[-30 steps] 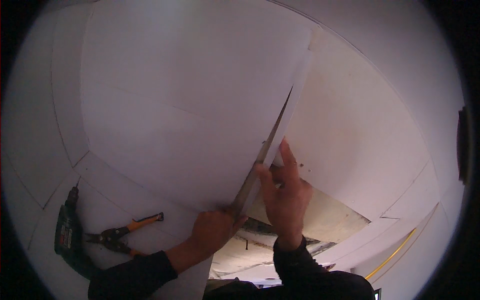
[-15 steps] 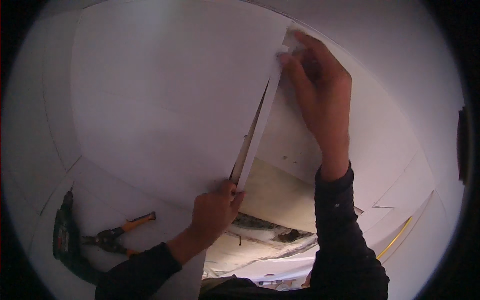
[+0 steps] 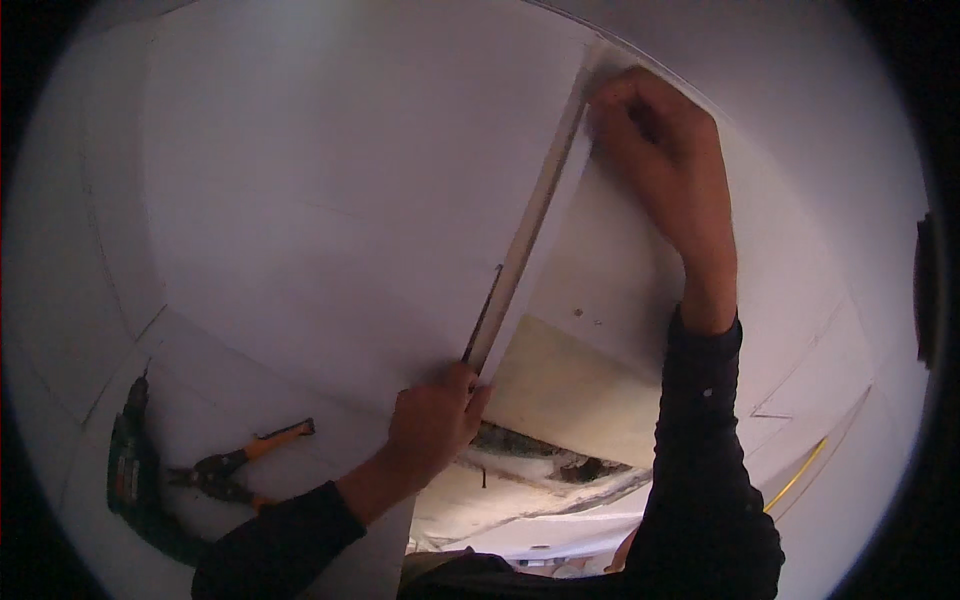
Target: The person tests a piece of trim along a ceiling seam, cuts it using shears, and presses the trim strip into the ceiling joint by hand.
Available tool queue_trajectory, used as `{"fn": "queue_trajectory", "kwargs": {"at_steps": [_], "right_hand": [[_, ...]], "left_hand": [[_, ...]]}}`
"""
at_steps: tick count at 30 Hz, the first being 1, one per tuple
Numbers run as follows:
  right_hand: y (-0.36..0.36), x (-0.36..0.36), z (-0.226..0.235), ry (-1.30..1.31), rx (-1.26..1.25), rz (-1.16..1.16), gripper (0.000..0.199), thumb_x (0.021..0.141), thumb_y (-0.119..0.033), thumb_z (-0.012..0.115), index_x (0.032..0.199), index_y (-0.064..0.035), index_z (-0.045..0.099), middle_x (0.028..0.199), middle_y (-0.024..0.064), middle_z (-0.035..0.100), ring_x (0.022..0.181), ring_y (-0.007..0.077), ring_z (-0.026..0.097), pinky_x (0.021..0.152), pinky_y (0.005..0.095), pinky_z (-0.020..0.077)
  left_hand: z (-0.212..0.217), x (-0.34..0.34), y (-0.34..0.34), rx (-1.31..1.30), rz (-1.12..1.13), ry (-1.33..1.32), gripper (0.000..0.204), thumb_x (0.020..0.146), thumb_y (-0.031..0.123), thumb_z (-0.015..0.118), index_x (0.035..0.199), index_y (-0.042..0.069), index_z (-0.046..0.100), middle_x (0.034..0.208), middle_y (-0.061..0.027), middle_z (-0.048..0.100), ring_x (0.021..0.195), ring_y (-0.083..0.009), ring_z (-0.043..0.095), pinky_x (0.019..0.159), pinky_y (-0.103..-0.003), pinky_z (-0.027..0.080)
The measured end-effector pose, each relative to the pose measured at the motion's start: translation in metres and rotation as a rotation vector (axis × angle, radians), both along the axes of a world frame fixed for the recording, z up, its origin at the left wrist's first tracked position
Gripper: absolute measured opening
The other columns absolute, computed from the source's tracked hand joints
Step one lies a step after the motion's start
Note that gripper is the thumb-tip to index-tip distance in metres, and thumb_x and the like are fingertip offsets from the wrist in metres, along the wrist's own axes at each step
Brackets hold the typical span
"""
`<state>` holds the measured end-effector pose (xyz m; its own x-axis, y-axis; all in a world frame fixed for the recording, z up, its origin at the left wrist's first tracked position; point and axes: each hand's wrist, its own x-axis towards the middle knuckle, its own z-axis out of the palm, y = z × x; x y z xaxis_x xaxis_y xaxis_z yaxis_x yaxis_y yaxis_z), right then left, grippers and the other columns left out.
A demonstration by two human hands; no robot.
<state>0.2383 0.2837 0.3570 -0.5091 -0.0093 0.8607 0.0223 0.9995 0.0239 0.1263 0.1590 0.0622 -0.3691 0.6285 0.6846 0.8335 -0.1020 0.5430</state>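
Observation:
A narrow white strip (image 3: 546,228) runs slantwise along the right edge of a large white panel (image 3: 350,200). Between the two lies a beige gap (image 3: 524,238), with a dark slit at its near part. My left hand (image 3: 430,425) pinches the strip's near end, thumb and fingers closed on it. At the far end, my right hand (image 3: 672,150) has its fingers curled and pressed together on the strip; the fingertips are dim and slightly blurred.
A dark green drill (image 3: 130,470) and orange-and-black-handled snips (image 3: 225,470) lie at the lower left. Right of the strip is a beige board (image 3: 570,390), beside a rough dark opening (image 3: 590,468). A yellow strip (image 3: 795,475) shows at the lower right.
My right hand has moved right and its fingers have drawn together. The strip's far end has swung away from the panel, widening the gap there. My left hand stays at the near end.

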Motion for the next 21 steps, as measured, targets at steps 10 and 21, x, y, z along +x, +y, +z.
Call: {"fn": "queue_trajectory", "kwargs": {"at_steps": [10, 21], "right_hand": [[0.001, -0.012, -0.005, 0.142, 0.098, -0.008, 0.013, 0.1, -0.014, 0.068, 0.105, -0.0036, 0.074, 0.082, 0.0122, 0.072, 0.07, 0.0236, 0.067, 0.069, 0.0349, 0.0519], [0.008, -0.014, -0.022, 0.243, 0.358, -0.153, 0.026, 0.101, -0.019, 0.074, 0.122, -0.0044, 0.074, 0.101, 0.0101, 0.076, 0.089, 0.0176, 0.071, 0.08, 0.0323, 0.0561]], "left_hand": [[-0.005, 0.005, 0.005, 0.116, -0.083, -0.019, 0.026, 0.096, 0.022, 0.08, 0.101, 0.006, 0.06, 0.078, -0.0121, 0.075, 0.069, -0.0305, 0.077, 0.058, -0.042, 0.06], [-0.005, 0.011, 0.011, 0.124, -0.077, -0.097, 0.026, 0.097, 0.022, 0.08, 0.101, 0.005, 0.06, 0.078, -0.0135, 0.074, 0.069, -0.0314, 0.077, 0.062, -0.042, 0.062]]}}
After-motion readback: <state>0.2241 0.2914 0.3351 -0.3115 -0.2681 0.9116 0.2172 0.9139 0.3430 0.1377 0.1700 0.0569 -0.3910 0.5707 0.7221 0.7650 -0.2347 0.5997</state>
